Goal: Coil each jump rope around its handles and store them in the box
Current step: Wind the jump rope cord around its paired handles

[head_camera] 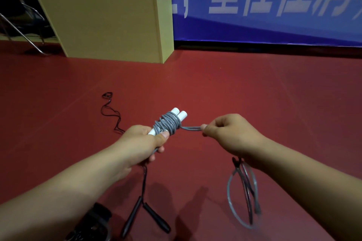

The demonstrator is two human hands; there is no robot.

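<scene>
Setting: a dark red sports floor [215,88] runs back to a blue banner [254,6] with large white characters; a tall pale yellow box [105,23] stands on the floor at the rear left, well away from the hands.

Head view, left hand: the left hand [145,143] has its fingers curled round the lower ends of two white handles [179,115] held side by side, the thumb pressing on the lowest turns.

Head view, rope: the grey jump rope [168,124] is wound in many tight turns round the handles' middle; a short doubled strand runs from the coil to the right.

Head view, right hand: the right hand [229,133] pinches that doubled strand between thumb and curled fingers; the slack loop [241,197] hangs beneath the wrist, with something thin and black beside it that cannot be made out.

Step in hand: winding looks well along. It is best done by keeping the strand taut, laying each turn snug beside the last, and holding the thumb on the coil so nothing springs loose.

Still waiting: a black jump rope [146,215] lies on the floor below the left forearm, its thin cord trailing toward the far left.

Room to move: open floor lies ahead and to the right; the hanging loop could catch the black handles if swung left.
</scene>
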